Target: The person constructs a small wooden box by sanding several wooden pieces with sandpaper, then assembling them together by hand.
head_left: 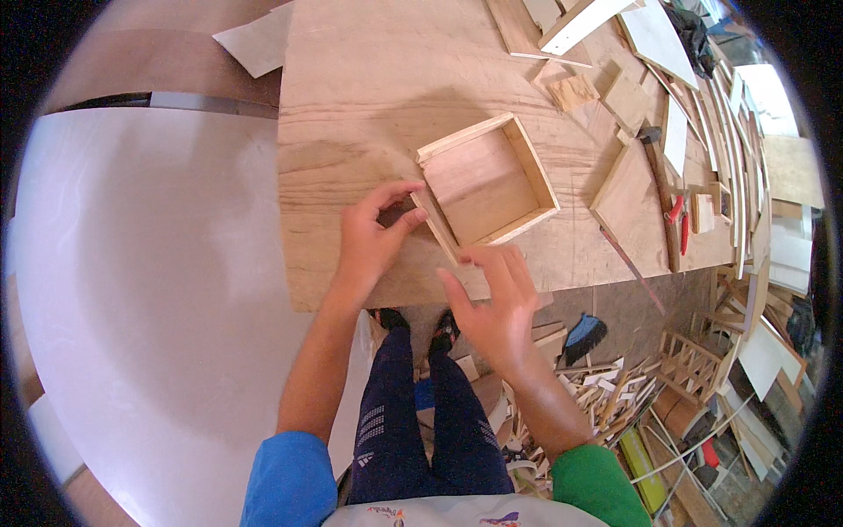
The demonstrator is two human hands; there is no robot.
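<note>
A shallow open wooden box (532, 165) lies on the plywood tabletop (351, 114), its pale bottom panel showing between raised side walls. Along the box's left side is a narrow wooden strip (436, 226), slanting down to the right. My left hand (367, 235) pinches the strip's far end between thumb and fingers. At the near end, by the box's lower corner, my right hand (500, 299) has its thumb and fingers closed around the strip. Whether the strip touches the box all along its length is hard to tell.
A hammer (657, 176) and red-handled pliers (680, 215) lie at the right among wood offcuts (623, 189). A thin saw-like blade (628, 263) juts over the table's near edge. Below are a blue brush (584, 338) and scrap wood (606, 391). A white panel (176, 290) spreads left.
</note>
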